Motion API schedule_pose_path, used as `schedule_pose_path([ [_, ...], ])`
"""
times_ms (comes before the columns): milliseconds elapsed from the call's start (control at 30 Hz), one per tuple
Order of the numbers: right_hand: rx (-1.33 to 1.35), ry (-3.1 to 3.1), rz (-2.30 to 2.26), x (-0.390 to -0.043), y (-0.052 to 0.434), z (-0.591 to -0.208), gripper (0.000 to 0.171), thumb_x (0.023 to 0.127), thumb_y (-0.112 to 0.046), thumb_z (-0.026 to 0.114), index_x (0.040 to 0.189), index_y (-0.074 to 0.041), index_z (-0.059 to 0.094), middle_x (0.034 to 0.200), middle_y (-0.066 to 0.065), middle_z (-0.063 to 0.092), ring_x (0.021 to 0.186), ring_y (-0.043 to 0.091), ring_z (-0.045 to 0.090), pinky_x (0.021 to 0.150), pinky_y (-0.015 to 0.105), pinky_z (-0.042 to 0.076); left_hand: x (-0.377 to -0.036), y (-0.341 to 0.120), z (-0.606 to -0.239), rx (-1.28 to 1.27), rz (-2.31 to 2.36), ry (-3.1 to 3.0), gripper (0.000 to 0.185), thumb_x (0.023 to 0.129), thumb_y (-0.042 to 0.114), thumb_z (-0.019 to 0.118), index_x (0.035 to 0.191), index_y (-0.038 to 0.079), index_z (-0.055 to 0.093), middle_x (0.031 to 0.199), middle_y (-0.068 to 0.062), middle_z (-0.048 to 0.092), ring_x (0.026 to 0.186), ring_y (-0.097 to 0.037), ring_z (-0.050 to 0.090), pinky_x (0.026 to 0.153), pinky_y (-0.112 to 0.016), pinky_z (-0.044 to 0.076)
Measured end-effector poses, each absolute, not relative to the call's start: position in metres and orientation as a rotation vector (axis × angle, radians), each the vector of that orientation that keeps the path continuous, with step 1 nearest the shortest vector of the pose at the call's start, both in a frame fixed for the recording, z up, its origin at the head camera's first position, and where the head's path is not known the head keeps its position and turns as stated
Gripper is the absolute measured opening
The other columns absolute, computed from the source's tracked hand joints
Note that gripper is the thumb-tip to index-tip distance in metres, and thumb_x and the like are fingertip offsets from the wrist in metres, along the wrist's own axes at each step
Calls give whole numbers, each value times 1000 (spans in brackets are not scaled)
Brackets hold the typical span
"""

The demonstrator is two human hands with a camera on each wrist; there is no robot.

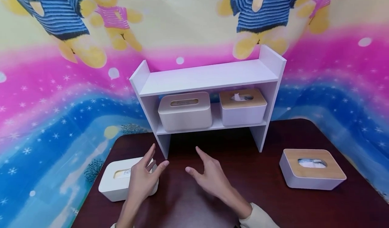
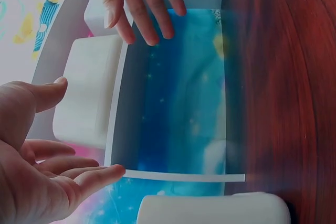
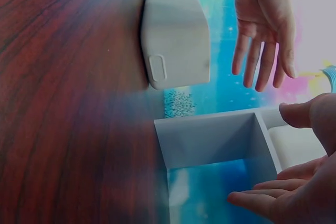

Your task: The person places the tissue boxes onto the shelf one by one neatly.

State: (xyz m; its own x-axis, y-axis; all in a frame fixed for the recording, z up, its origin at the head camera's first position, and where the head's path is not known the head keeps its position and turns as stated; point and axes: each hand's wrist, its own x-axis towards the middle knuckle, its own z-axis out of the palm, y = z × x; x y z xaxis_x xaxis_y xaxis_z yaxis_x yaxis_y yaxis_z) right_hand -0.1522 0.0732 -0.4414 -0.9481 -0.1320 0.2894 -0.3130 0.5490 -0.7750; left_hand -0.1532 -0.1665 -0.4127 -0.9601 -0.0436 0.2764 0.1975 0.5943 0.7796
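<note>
Both hands hang free above the table [image 1: 261,187] in front of the shelf [image 1: 209,77], holding nothing. The left hand [image 1: 143,177] has its fingers straight and spread over the near end of the white box [image 1: 117,184] at the table's left edge; from the head view it seems to hover over the lid or just brush it, and which cannot be told. The left wrist view shows that palm open, thumb apart from the fingers. The right hand [image 1: 209,177] is just as relaxed, fingers fanned over bare wood between the white box and the shelf's left leg, touching nothing. On the shelf's lower level stand two boxes side by side: a pale box [image 1: 184,111] on the left and a wood-lidded box [image 1: 243,107] on the right with tissue poking from its slot. The top board is bare. A second wood-lidded box, the flat box [image 1: 313,169], lies well apart on the table's right. The step in hand looks like the moment between placements, with the white box nearest the left hand. Taking it up would call for the fingers to close round its sides, and the right hand may need to steady the far end, since the box is wide for one palm.
</note>
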Motion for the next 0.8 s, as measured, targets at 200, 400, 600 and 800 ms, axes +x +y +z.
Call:
schedule_pose_path([
  [200, 434, -2623, 1352, -153, 69, -445, 85, 97, -38, 82, 164, -4, 42, 165, 18, 49, 150, 30, 52, 121, 50, 48, -153, -178, -413, -115, -1263, -2588, 85, 93, 30, 87, 164, 12, 45, 166, -16, 49, 141, -35, 60, 104, -42, 57],
  [400, 479, -2661, 1387, -155, 56, -451, 86, 98, -41, 80, 165, -4, 41, 166, 20, 47, 152, 31, 50, 122, 51, 46, -147, -197, -411, -112, -1215, -2572, 83, 95, 31, 85, 165, 14, 44, 166, -18, 49, 137, -37, 63, 105, -42, 55],
  [600, 501, -2721, 1419, -156, 33, -456, 90, 96, -47, 80, 166, -7, 40, 168, 16, 46, 154, 31, 49, 124, 52, 44, -135, -224, -408, 2, -1098, -2641, 85, 97, 41, 81, 168, 20, 39, 168, -20, 46, 135, -40, 65, 103, -40, 53],
  [800, 524, -2768, 1399, -158, 11, -464, 92, 95, -50, 81, 166, -8, 41, 169, 13, 46, 154, 32, 49, 124, 50, 44, -126, -256, -409, 171, -961, -2702, 95, 94, 49, 83, 170, 26, 31, 171, -18, 41, 146, -47, 53, 112, -60, 50],
])
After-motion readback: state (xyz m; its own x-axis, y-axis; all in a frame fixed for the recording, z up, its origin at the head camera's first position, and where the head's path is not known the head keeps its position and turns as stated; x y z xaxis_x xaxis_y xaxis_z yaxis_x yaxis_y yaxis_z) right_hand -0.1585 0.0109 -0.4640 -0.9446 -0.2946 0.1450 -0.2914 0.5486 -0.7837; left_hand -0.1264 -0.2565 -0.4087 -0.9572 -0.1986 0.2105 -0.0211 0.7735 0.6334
